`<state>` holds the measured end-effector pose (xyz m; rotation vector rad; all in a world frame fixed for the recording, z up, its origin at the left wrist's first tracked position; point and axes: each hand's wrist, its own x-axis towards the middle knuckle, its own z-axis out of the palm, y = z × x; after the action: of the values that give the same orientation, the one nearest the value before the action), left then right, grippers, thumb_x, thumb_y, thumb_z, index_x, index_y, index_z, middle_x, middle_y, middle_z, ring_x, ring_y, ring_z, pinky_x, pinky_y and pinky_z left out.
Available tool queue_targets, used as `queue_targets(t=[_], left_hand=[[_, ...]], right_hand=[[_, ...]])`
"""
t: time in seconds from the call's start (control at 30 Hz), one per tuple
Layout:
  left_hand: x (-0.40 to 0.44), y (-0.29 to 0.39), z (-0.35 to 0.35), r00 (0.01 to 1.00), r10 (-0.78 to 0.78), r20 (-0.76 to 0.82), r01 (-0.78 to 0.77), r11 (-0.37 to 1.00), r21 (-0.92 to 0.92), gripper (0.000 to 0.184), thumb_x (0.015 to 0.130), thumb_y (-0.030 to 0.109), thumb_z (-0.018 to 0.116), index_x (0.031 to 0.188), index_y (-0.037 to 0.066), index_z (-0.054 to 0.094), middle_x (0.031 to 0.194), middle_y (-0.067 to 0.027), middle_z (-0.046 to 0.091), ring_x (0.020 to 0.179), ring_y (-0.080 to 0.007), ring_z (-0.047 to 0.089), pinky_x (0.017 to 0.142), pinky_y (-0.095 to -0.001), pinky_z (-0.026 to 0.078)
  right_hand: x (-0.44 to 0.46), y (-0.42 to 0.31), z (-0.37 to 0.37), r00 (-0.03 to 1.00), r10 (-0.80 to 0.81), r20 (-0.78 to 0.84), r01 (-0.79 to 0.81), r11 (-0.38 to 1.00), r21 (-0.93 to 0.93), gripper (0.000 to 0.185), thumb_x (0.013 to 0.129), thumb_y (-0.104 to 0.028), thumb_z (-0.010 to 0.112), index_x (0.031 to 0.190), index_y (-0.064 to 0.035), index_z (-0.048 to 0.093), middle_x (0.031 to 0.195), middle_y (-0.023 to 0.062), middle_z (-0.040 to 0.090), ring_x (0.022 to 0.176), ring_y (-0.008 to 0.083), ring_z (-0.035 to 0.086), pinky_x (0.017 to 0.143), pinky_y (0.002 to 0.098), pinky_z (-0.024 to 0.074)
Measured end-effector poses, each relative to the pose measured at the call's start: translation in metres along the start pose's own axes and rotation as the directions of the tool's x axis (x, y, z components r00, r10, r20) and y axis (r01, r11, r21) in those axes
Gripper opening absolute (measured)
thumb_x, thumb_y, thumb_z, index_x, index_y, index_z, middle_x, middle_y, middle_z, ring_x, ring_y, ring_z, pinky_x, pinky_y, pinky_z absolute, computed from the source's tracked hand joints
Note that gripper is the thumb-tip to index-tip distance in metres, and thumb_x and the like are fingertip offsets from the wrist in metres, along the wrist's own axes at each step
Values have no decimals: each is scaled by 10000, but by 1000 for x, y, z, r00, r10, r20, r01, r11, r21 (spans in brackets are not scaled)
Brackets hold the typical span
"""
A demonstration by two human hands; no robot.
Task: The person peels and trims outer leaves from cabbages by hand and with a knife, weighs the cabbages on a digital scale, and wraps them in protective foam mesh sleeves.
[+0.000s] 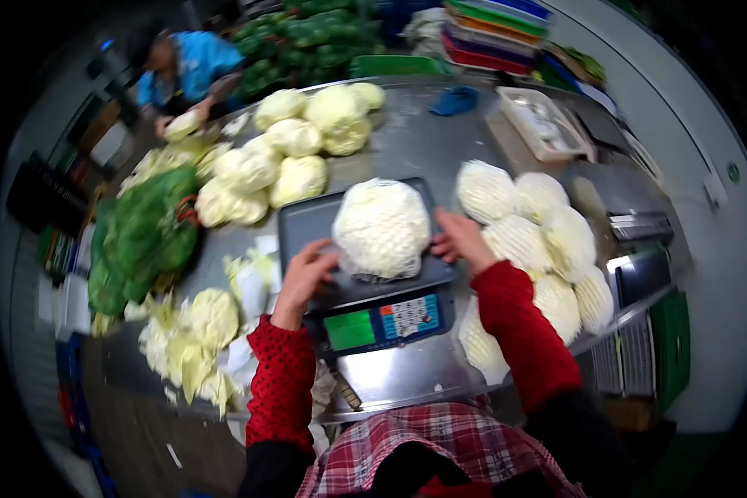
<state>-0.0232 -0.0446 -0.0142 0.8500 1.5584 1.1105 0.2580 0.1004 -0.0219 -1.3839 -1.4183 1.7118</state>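
Note:
A cabbage in a white foam net (382,228) rests on the dark tray of a digital scale (303,224), whose display glows green. On the cabbage's left side is my left hand (307,276), fingers loosely curved and apart, close to the net. My right hand (462,239) is at the other side, its fingers spread near the tray's right edge. Neither hand grips the cabbage; whether a fingertip brushes it I cannot tell. More netted cabbages (519,236) lie together to the right of my right hand.
Bare cabbages (295,137) are piled behind the scale. A green net sack (145,232) and trimmed leaves (195,349) lie left. A white basket (544,124) and a blue cloth-like item (454,100) are at the back right. A co-worker in blue (195,70) handles a cabbage across the table.

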Motion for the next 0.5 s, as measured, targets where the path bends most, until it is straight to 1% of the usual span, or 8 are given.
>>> queue_targets(t=[0.07,0.1,0.17,0.27,0.33,0.37,0.43,0.5], left_hand=[[18,9,30,940,13,-341,-25,999,-29,694,818,307,720,1356,-21,429,1142,-159,610,916,-178,610,666,-294,495],[35,2,46,941,168,-293,-175,985,1,699,826,303,717,1356,-34,412,1185,-168,586,991,-212,592,777,-323,478],[51,-1,73,900,330,-286,-340,940,16,677,843,265,708,1339,-63,384,1276,-179,533,1119,-258,549,989,-369,398],[47,13,107,874,404,-268,-431,901,-45,612,853,226,696,1318,-47,408,1250,-171,546,1120,-243,545,978,-353,410],[43,36,139,858,505,-100,-514,848,-131,533,878,198,660,1320,13,427,1189,-126,573,1054,-206,570,917,-318,457],[43,49,154,859,511,9,-496,838,-226,548,885,196,649,1349,29,410,1152,-115,590,977,-184,597,819,-295,498],[40,60,173,849,479,224,-432,873,-228,590,873,229,665,1371,26,423,1120,-122,620,932,-180,616,756,-294,514],[45,61,180,829,436,349,-423,898,-120,591,859,262,685,1350,23,461,1189,-141,602,994,-206,609,820,-317,502]], right_hand=[[12,2,29,971,-170,-169,150,981,-126,734,833,-556,625,1243,45,519,1016,164,656,795,248,646,636,336,518],[37,15,37,912,-405,-66,369,881,-296,706,820,-528,650,1205,52,540,1049,216,653,917,319,643,798,390,505],[35,1,51,925,-362,-117,336,922,-193,678,803,-452,708,1231,45,533,1116,236,632,1057,313,607,934,373,448],[31,3,26,884,-412,-220,461,848,261,737,775,-370,764,1317,36,474,1201,196,598,1117,278,570,967,362,432],[26,-10,-17,857,-458,-237,497,856,142,727,804,-291,752,1372,23,424,1361,182,462,1254,245,441,1048,329,362],[36,-7,-53,714,-661,-228,623,750,-224,623,853,-296,694,1345,7,462,1393,169,421,1289,255,401,1074,318,337],[42,-25,-124,968,-243,-58,234,800,552,361,888,-293,616,1151,-46,604,1211,147,585,1071,256,597,938,367,482],[69,-26,-194,995,-82,-49,95,770,631,393,851,-259,659,1164,-31,590,1137,131,625,992,243,633,877,384,514]])
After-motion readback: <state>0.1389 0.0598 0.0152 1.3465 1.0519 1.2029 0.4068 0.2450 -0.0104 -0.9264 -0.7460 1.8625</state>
